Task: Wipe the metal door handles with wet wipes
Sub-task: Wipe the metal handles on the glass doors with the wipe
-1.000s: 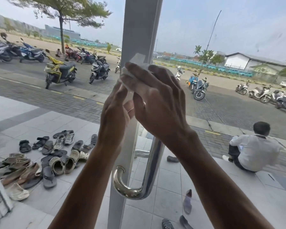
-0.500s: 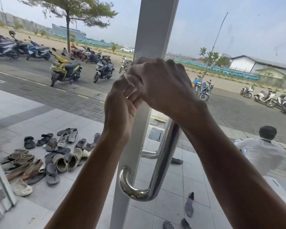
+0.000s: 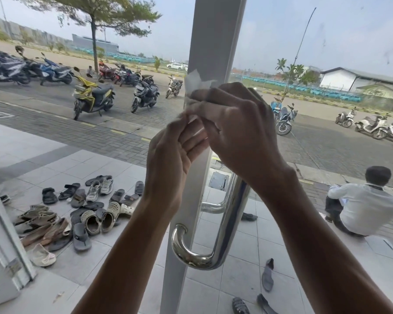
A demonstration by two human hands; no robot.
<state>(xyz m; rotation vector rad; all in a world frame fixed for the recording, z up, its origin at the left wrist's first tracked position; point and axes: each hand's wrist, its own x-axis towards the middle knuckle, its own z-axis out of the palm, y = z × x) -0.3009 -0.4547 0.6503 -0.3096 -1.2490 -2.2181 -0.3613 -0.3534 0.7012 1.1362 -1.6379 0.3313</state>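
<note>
Door handle [image 3: 230, 223], a polished steel tube with a hooked lower end, hung on the white door frame [image 3: 213, 37] in the middle of the view, with a second handle [image 3: 213, 206] showing through the glass behind it. Starting at the left, the left hand [image 3: 175, 159] was raised beside the frame, its fingertips pinching the lower edge of the wet wipe [image 3: 196, 83], so that grip was closed on the wipe. Further right, the right hand [image 3: 241, 130] was curled over the top of the handle with the wipe bunched under its fingers [image 3: 216, 97]; that grip was also closed on the wipe, and probably on the tube beneath, though the hand hid the contact. A loose corner of the wipe stuck up against the frame. Judging from this, the work sat at the very top of the handle: the wipe looked to be getting wrapped or adjusted there. The long shaft below the right wrist and the curved bottom were bare, with no cloth on them, so most of the wiping seemed to be left, as did the outer handle.
</note>
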